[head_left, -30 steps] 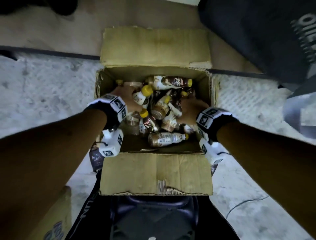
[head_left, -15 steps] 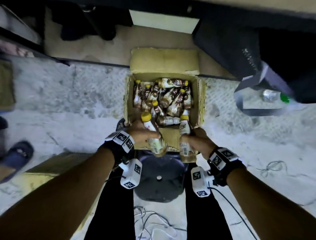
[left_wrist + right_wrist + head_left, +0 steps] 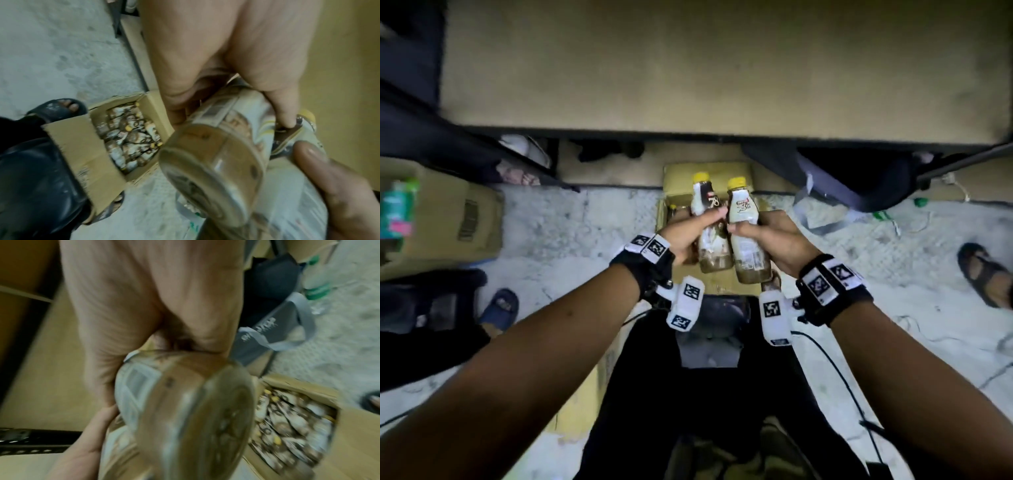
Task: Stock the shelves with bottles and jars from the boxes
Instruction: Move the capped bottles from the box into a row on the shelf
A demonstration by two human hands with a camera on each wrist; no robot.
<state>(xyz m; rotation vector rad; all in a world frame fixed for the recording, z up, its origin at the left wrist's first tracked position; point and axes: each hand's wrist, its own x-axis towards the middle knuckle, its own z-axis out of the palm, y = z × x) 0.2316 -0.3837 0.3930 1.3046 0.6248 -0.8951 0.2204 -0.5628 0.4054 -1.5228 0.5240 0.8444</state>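
My left hand grips a yellow-capped bottle of brown drink, upright, with a dark and white label. Beside it my right hand grips a second such bottle, so the two stand side by side and almost touch. Both hang above the open cardboard box on the floor, which they largely hide in the head view. The left wrist view shows the box holding several more bottles, with the held bottle's base close up. In the right wrist view the other bottle's base fills the middle.
A wide tan shelf board spans the top, above the box. Another cardboard box sits at left with a green bottle. A dark bag lies at right. Sandals and cables lie on the concrete floor.
Both hands took a bottle out of the box and lifted it, now higher and closer together. The view has tilted up so the shelf board shows.
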